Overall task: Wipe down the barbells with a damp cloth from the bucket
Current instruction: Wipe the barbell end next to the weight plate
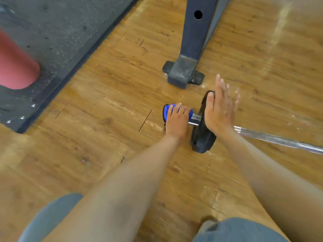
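Curled fingers of the left hand [178, 119] wrap a bright blue cloth [168, 110] around the chrome end sleeve of the steel barbell [194, 119], which lies on the brown wood-plank floor [108, 109]. Flat and straight-fingered, the right hand [220, 109] presses against the black round weight plate [203, 137] standing on edge just beside the cloth. Its shaft runs off toward the right edge. A dark metal rack foot [183, 72] stands near, just beyond the plate. Left of the cloth lies open floor up to a grey rubber mat's [52, 32] dark border, well apart.
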The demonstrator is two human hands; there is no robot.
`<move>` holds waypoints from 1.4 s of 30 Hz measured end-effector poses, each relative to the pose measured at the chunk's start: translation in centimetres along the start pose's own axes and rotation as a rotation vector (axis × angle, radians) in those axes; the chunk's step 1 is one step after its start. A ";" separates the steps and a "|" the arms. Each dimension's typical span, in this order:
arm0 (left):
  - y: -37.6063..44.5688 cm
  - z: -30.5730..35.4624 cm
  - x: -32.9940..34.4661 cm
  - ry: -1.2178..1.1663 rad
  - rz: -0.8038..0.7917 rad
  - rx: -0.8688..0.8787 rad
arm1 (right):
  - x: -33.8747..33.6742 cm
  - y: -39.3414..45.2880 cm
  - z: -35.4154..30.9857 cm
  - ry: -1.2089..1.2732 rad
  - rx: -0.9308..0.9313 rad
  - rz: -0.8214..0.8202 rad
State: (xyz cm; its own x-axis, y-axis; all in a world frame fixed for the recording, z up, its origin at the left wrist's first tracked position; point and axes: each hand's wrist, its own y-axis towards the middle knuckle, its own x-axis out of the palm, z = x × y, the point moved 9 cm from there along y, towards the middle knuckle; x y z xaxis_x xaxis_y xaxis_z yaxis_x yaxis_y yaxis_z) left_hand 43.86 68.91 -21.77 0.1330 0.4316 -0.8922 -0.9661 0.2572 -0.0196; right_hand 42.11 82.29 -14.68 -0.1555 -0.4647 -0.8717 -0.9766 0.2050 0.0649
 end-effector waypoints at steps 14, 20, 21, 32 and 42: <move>-10.0 2.5 1.3 -0.007 0.021 0.077 | -0.3 -4.6 -2.4 -0.260 0.013 -0.197; -14.3 -0.7 0.5 -0.063 0.047 0.065 | 0.0 -11.8 -2.1 -0.281 -0.055 -0.192; -15.2 -1.5 0.4 -0.062 0.057 0.009 | -0.3 -13.2 -2.5 -0.274 -0.066 -0.178; -22.6 0.5 0.6 -0.032 0.111 0.054 | -0.8 -16.6 -2.4 -0.310 -0.026 -0.221; -24.1 3.8 2.3 -0.124 -0.056 0.068 | -1.8 -22.1 -1.9 -0.288 -0.077 -0.162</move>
State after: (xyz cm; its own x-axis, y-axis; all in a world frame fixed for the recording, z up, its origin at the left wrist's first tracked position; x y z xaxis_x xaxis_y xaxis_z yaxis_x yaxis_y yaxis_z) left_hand 68.30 66.93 -21.63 0.2169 0.5174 -0.8278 -0.9398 0.3401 -0.0337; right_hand 63.65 76.94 -13.61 0.0400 -0.2212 -0.9744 -0.9952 0.0781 -0.0586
